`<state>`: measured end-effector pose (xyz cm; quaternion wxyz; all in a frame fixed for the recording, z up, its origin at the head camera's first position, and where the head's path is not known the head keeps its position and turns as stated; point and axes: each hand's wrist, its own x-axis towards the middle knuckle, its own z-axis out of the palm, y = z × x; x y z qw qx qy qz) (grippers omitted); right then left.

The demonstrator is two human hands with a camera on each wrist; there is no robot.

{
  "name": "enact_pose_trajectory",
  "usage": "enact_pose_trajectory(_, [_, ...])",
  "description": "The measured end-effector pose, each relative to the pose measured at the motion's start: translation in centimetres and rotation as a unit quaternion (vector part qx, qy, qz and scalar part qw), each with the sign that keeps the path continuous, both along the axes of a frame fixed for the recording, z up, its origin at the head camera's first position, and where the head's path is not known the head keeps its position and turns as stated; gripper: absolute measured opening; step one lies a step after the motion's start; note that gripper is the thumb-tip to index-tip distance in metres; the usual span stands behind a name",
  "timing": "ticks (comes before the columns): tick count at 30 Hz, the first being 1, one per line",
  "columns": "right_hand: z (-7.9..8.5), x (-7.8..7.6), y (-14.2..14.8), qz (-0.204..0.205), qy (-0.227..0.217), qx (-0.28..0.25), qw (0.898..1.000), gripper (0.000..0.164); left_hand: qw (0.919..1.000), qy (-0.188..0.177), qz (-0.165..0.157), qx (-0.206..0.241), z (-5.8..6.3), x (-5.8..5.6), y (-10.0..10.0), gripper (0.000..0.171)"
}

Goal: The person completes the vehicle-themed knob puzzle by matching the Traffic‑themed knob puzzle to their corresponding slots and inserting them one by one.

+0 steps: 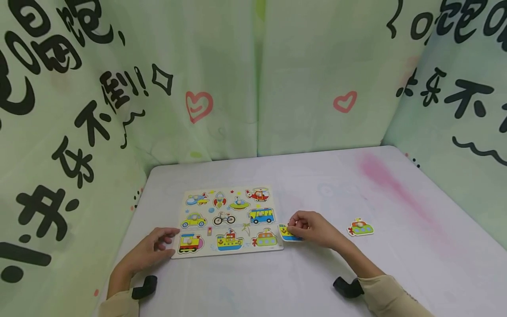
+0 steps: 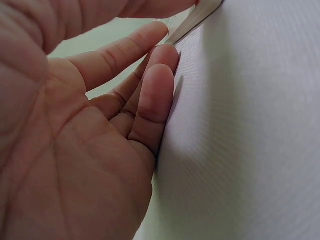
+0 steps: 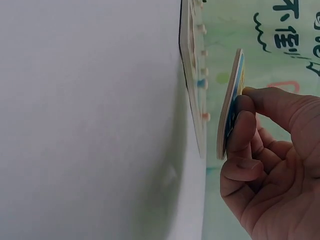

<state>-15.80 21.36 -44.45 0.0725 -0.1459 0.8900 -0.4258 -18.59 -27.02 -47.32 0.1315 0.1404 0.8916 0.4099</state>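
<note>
A wooden peg puzzle board (image 1: pixel 214 254) printed with vehicles lies on the table. My left hand (image 1: pixel 152 247) is at its left edge, thumb and index fingertip touching the edge near the front corner; in the left wrist view the other fingers (image 2: pixel 155 95) are loosely bent. My right hand (image 1: pixel 314 226) pinches a ship puzzle piece (image 1: pixel 288 233) between thumb and fingers, just right of the board. The right wrist view shows this piece (image 3: pixel 231 107) edge-on, raised off the table. A loose submarine puzzle piece (image 1: pixel 360 227) lies to the right of that hand.
The white-covered table (image 1: pixel 245 286) carries a pink stain (image 1: pixel 384 180) at the back right. Green curtains (image 1: pixel 222 53) with black lettering and red hearts stand around it. Small pegs (image 3: pixel 202 84) stick up from the board in the right wrist view.
</note>
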Motion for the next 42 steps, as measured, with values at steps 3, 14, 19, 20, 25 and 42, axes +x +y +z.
enact_pose_trajectory(3, [0.2,-0.3,-1.4,0.029,0.015,-0.005,0.999,0.011,1.0,0.002,-0.004,0.003,-0.1,-0.1,0.1,0.055])
enact_pose_trajectory(14, [1.2,-1.7,-6.5,0.09,0.024,0.0,0.996,0.011,0.9999,-0.004,-0.008,0.006,0.2,-0.2,0.3,0.055])
enact_pose_trajectory(19, [0.9,-2.4,-8.7,0.111,0.027,-0.007,0.993,0.011,0.9999,-0.004,-0.01,0.006,0.2,-0.2,0.2,0.056])
enact_pose_trajectory(20, [0.7,-2.5,-9.1,0.113,0.025,-0.011,0.993,0.012,0.9999,-0.004,-0.009,0.006,0.1,-0.2,0.1,0.056])
enact_pose_trajectory(25, [0.1,-2.8,-11.2,0.109,-0.014,-0.027,0.994,0.014,0.9999,-0.004,-0.007,0.006,0.1,-0.1,0.0,0.056])
enact_pose_trajectory(42, [-1.0,-4.6,-15.8,0.121,-0.04,0.032,0.991,0.017,0.9999,0.004,-0.013,0.005,0.1,-0.1,-0.1,0.055])
